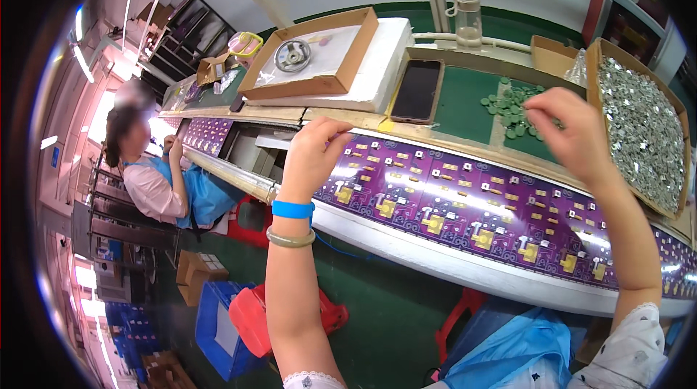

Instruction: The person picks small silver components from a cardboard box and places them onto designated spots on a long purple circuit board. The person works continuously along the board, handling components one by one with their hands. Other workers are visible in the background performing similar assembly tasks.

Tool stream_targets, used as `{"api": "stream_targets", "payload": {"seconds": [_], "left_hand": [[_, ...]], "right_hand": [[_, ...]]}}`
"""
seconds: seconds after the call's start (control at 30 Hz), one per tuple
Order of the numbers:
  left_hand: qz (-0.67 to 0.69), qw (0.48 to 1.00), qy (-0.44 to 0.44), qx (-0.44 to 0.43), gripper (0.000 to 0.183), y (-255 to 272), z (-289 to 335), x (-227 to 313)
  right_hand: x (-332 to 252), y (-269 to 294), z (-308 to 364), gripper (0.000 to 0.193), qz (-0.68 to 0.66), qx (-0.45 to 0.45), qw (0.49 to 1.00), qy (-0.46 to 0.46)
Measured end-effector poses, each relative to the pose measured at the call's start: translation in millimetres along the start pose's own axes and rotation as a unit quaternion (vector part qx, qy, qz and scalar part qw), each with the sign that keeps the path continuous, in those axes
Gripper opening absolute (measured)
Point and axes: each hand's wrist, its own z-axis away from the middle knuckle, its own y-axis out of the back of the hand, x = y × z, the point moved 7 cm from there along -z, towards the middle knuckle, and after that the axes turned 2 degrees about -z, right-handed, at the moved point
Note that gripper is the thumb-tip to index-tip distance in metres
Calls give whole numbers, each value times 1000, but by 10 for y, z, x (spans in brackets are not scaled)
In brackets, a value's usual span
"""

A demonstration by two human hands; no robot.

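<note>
My left hand (314, 153) hovers over the left end of the purple circuit boards (465, 204), its fingers bent and drawn in toward the thumb. Whatever lies between those fingertips, if anything, is too small to make out. At the right, my right hand (571, 131) is over a pile of small green discs (512, 107), thumb and fingers pinched at the pile's edge. A disc in that pinch cannot be told apart from the ones behind it. The boards lie in a row along the rail and carry rows of small yellowish and white parts.
A carton of small silvery parts (642, 128) stands at the far right. Behind the boards lie a dark phone (417, 91) and a shallow cardboard box (298, 84) holding a metal reel. A glass jug (467, 19) stands farther back. At left, a co-worker (156, 171) sits by the line.
</note>
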Motion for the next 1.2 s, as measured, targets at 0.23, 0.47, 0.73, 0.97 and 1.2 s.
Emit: {"api": "stream_targets", "payload": {"seconds": [0.23, 0.47, 0.73, 0.97, 1.2], "left_hand": [[127, 976, -178, 11, 14, -536, -466, 1748], [168, 955, -245, -5, 11, -1724, -779, 3613], [15, 988, -145, -56, 11, -3118, -1325, 4166], [47, 995, -57, -61, 11, -3279, -1444, 4217], [63, 996, -63, -17, 9, -3265, -1434, 4221]], "right_hand": [[1853, 1680, 1012, 25, 253, -23, 945, -205], [1835, 1725, 1491, 26, 291, -60, 951, -80], [1669, 1857, 1391, 17, 265, 16, 963, -43], [1984, 1923, 1501, 22, 223, -53, 967, -111], [2186, 2010, 1537, 16, 132, 12, 970, -205]]}}
